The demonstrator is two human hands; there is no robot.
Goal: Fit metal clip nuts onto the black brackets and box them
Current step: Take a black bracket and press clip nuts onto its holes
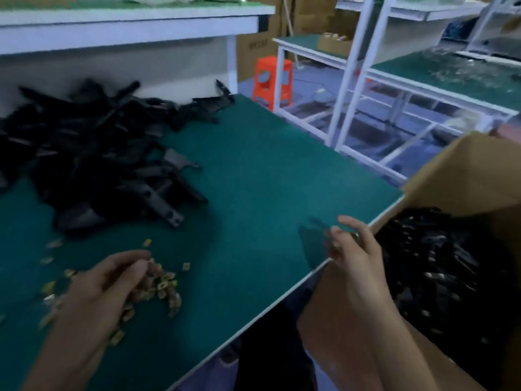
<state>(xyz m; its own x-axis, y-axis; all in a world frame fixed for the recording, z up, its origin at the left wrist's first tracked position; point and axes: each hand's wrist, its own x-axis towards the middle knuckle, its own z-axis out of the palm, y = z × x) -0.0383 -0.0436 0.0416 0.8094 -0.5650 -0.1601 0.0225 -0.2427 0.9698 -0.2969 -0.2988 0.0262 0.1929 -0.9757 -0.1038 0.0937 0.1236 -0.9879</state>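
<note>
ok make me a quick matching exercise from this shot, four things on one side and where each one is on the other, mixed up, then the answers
Things
1. pile of black brackets
2. clip nuts
3. cardboard box
4. orange stool

Places
A. on the floor beyond the green table
B. off the table's right edge, holding dark parts
C. far left of the table
D. near edge of the table, under the left hand

Pairs: 1-C, 2-D, 3-B, 4-A
</note>
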